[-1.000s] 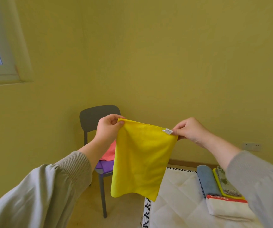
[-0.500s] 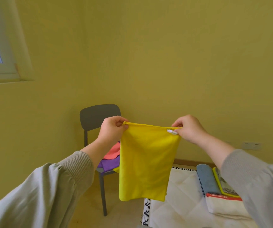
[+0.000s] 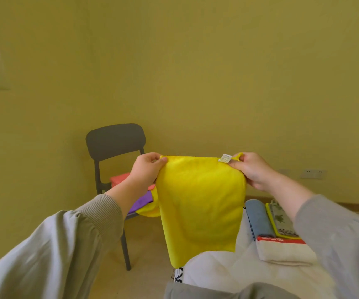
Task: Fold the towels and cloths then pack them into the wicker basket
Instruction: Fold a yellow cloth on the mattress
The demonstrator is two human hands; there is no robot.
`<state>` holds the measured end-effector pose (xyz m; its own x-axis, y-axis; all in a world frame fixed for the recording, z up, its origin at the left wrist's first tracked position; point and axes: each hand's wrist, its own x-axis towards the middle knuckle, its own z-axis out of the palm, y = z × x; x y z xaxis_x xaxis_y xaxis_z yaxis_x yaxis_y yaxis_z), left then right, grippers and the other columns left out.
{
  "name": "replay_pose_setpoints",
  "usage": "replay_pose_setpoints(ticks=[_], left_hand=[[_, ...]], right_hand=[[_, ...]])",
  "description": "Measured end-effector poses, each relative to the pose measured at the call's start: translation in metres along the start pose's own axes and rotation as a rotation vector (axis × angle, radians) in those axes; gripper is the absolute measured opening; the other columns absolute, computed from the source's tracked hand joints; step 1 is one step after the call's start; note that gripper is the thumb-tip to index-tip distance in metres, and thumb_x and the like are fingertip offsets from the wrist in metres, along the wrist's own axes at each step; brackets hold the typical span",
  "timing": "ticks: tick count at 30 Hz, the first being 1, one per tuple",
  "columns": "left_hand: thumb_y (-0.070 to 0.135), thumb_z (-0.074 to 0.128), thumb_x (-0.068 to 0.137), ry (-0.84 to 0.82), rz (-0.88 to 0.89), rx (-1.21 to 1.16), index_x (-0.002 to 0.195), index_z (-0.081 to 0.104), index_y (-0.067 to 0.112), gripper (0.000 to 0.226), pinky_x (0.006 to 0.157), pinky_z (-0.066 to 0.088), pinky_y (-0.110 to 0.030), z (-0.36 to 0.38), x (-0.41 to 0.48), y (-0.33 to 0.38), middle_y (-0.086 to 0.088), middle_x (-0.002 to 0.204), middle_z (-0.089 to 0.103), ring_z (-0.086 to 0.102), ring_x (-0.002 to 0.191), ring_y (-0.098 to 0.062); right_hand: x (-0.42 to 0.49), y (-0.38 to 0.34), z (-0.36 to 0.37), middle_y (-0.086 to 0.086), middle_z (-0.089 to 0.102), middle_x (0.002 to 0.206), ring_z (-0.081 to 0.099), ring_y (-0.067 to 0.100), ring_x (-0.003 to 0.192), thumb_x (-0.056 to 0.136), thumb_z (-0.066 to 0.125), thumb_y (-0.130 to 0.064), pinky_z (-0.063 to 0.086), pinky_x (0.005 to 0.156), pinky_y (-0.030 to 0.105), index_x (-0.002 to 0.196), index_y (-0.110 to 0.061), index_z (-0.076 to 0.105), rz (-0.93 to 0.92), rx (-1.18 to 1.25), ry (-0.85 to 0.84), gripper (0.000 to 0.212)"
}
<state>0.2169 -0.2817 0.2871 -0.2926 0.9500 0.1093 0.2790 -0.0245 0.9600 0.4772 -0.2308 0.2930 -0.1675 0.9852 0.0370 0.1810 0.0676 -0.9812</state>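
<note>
Yellow cloth now lower at mattress left edge, left hand and right hand pinching its top corners; hem catching that edge could skew the fold.

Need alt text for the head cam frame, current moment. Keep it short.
The left hand and right hand pinch the top corners of a yellow cloth, which hangs in front of a yellow wall. Behind it, a grey chair carries a red cloth and a purple cloth. At lower right, folded towels lie on a white quilted surface.

The white tag on the yellow cloth is unreadable.
</note>
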Motion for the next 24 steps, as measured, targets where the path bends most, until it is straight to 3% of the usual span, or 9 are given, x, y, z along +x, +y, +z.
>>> replay_pose_setpoints(ticks=[2, 6, 9, 11, 13, 16, 19, 22, 24], left_hand=[[0.027, 0.057, 0.095, -0.012, -0.005, 0.06, 0.083, 0.063, 0.014, 0.019, 0.051, 0.039, -0.025, 0.014, 0.008, -0.01, -0.005, 0.065, 0.046, 0.041, 0.057, -0.016], [0.023, 0.058, 0.094, -0.008, 0.069, 0.232, 0.082, 0.062, 0.012, 0.017, 0.053, 0.05, -0.027, 0.043, 0.028, -0.036, -0.001, 0.066, 0.053, 0.049, 0.056, -0.012], [0.022, 0.06, 0.092, 0.002, 0.121, 0.429, 0.08, 0.062, 0.014, 0.015, 0.049, 0.036, -0.024, 0.069, 0.049, -0.068, 0.003, 0.058, 0.049, 0.043, 0.051, -0.012], [0.021, 0.06, 0.092, 0.017, 0.092, 0.49, 0.088, 0.068, 0.01, 0.014, 0.047, 0.03, -0.024, 0.089, 0.061, -0.093, 0.004, 0.057, 0.048, 0.042, 0.052, -0.015], [0.019, 0.059, 0.092, 0.037, 0.012, 0.462, 0.097, 0.07, 0.007, 0.017, 0.049, 0.033, -0.026, 0.111, 0.07, -0.118, 0.001, 0.059, 0.051, 0.046, 0.057, -0.018], [0.017, 0.053, 0.096, -0.004, -0.193, 0.251, 0.111, 0.062, 0.005, 0.021, 0.057, 0.051, -0.028, 0.142, 0.084, -0.159, -0.003, 0.063, 0.063, 0.061, 0.057, -0.019], [0.016, 0.049, 0.099, -0.019, -0.319, 0.097, 0.116, 0.057, 0.005, 0.022, 0.059, 0.053, -0.031, 0.162, 0.097, -0.189, -0.007, 0.082, 0.069, 0.07, 0.069, -0.019], [0.015, 0.047, 0.099, 0.0, -0.356, 0.005, 0.116, 0.058, 0.003, 0.023, 0.068, 0.055, -0.031, 0.171, 0.113, -0.209, -0.006, 0.094, 0.069, 0.07, 0.081, -0.018], [0.016, 0.049, 0.098, -0.016, -0.38, -0.05, 0.117, 0.06, 0.003, 0.025, 0.076, 0.054, -0.031, 0.174, 0.126, -0.218, -0.007, 0.102, 0.069, 0.067, 0.092, -0.018]], right_hand=[[0.008, 0.014, -0.006, 0.013, 0.062, 0.092, 0.056, 0.025, 0.089, 0.089, 0.061, -0.009, 0.044, 0.079, 0.034, 0.09, -0.007, 0.064, 0.029, -0.024, -0.011, 0.004], [0.034, 0.051, -0.018, 0.008, 0.057, 0.073, 0.053, 0.019, 0.068, 0.088, 0.064, -0.015, 0.043, 0.061, 0.028, 0.077, -0.01, 0.061, 0.072, -0.215, 0.024, 0.013], [0.066, 0.088, -0.025, 0.009, 0.058, 0.071, 0.055, 0.025, 0.071, 0.086, 0.067, -0.015, 0.049, 0.065, 0.037, 0.08, -0.004, 0.067, 0.038, -0.495, 0.09, 0.013], [0.085, 0.116, -0.024, 0.006, 0.061, 0.076, 0.056, 0.023, 0.078, 0.085, 0.067, -0.015, 0.045, 0.067, 0.03, 0.08, -0.007, 0.071, 0.032, -0.622, 0.112, 0.01], [0.096, 0.141, -0.021, 0.004, 0.062, 0.078, 0.055, 0.021, 0.079, 0.085, 0.068, -0.021, 0.035, 0.061, 0.026, 0.082, -0.01, 0.072, 0.065, -0.72, 0.133, 0.012], [0.113, 0.181, -0.017, 0.006, 0.056, 0.074, 0.052, 0.026, 0.075, 0.086, 0.067, -0.028, 0.029, 0.053, 0.028, 0.077, -0.015, 0.064, 0.139, -0.841, 0.167, 0.016], [0.132, 0.218, -0.01, 0.01, 0.057, 0.072, 0.061, 0.03, 0.068, 0.089, 0.062, -0.021, 0.038, 0.056, 0.029, 0.076, -0.014, 0.053, 0.184, -0.762, 0.2, 0.017], [0.149, 0.242, -0.003, 0.015, 0.061, 0.072, 0.064, 0.019, 0.048, 0.094, 0.051, -0.005, 0.051, 0.047, 0.029, 0.089, -0.008, 0.05, 0.3, -0.481, 0.179, 0.006], [0.162, 0.253, -0.002, 0.02, 0.066, 0.085, 0.067, 0.026, 0.066, 0.092, 0.052, -0.004, 0.055, 0.064, 0.035, 0.089, -0.009, 0.053, 0.302, -0.472, 0.208, 0.006]])
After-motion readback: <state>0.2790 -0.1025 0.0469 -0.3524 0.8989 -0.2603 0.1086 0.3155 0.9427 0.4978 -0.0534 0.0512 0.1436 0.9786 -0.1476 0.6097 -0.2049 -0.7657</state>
